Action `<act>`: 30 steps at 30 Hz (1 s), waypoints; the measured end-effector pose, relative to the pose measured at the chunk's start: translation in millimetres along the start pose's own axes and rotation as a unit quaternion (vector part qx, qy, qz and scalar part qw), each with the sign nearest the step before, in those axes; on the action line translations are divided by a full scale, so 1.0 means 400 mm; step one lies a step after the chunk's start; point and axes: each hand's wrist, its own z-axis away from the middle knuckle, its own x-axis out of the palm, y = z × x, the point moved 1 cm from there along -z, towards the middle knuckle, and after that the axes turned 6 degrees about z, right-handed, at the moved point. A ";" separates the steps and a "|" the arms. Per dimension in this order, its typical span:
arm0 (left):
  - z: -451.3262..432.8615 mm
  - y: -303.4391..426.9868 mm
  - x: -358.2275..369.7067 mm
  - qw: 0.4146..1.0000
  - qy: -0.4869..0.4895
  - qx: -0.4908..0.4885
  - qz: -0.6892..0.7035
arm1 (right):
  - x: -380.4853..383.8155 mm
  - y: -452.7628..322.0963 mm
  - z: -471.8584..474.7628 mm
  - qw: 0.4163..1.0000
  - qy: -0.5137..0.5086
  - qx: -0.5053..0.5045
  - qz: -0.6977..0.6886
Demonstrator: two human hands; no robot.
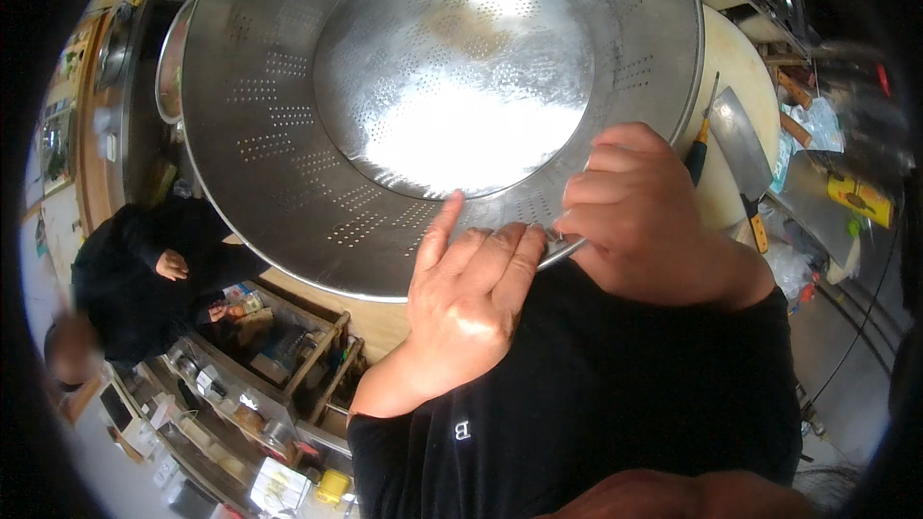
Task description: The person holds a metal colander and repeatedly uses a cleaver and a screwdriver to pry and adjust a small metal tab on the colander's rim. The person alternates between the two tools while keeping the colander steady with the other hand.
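A large stainless-steel colander (288,194) fills the upper middle of the head view, its perforated inside facing me. My left hand (469,281) lies over its near rim, fingers on the inner wall and the index finger stretched toward the base. Just right of it, my right hand (634,191) is curled at the same rim. A small metal piece (554,236) shows at the rim between both hands. The right fingertips are close to that piece, but whether they pinch it is hidden. A brownish patch (469,29) marks the colander's bottom.
Right of the colander, a round whitish cutting board (743,50) carries a cleaver (739,137) and a screwdriver (698,151) with a black-and-yellow handle. A yellow container (859,200) lies farther right. At left, a person in black (144,274) is near an open drawer (288,346).
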 end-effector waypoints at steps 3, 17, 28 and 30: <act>-0.006 -0.002 0.009 1.000 0.000 0.011 0.008 | 0.001 0.002 0.000 1.000 -0.013 -0.003 -0.003; -0.015 -0.012 0.007 0.986 -0.050 -0.067 0.147 | 0.010 0.206 0.279 0.817 0.432 0.370 -0.100; -0.035 0.018 0.009 0.998 -0.064 -0.023 0.015 | 0.305 0.536 1.022 0.266 0.550 0.678 -0.408; -0.048 0.019 -0.002 0.996 -0.088 -0.017 0.019 | 0.319 0.582 1.083 0.238 0.573 0.630 -0.468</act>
